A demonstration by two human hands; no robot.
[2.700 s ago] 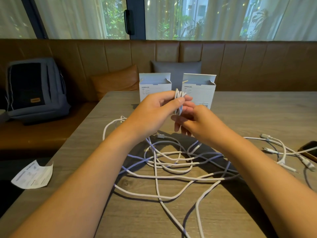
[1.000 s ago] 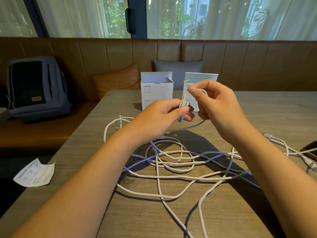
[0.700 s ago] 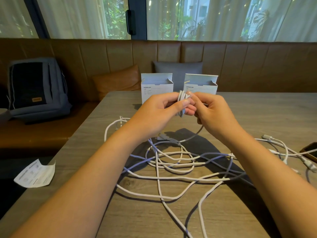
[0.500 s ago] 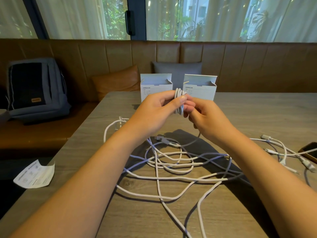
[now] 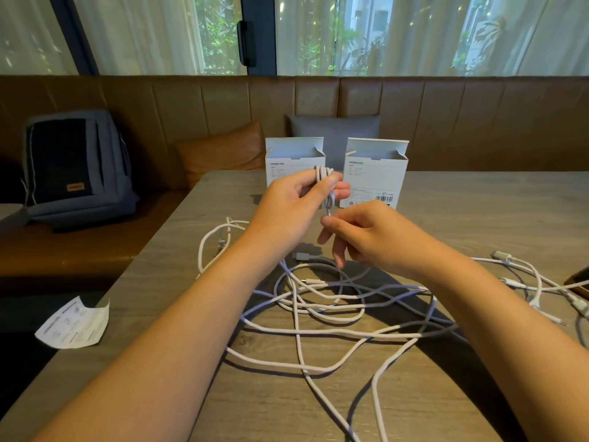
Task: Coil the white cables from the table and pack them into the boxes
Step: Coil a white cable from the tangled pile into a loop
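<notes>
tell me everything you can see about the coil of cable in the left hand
The coil is a small bundle of thin white cable, several loops bunched side by side and standing roughly upright above the table. The left hand grips it, thumb across the front. A strand leaves its lower end and runs down to the right hand, which pinches it just below. It sits in front of two open white boxes.

One camera on my head — looking forward and down, close over my forearms, across the table (image 5: pixel 478 199) toward the window (image 5: pixel 414 33).
</notes>
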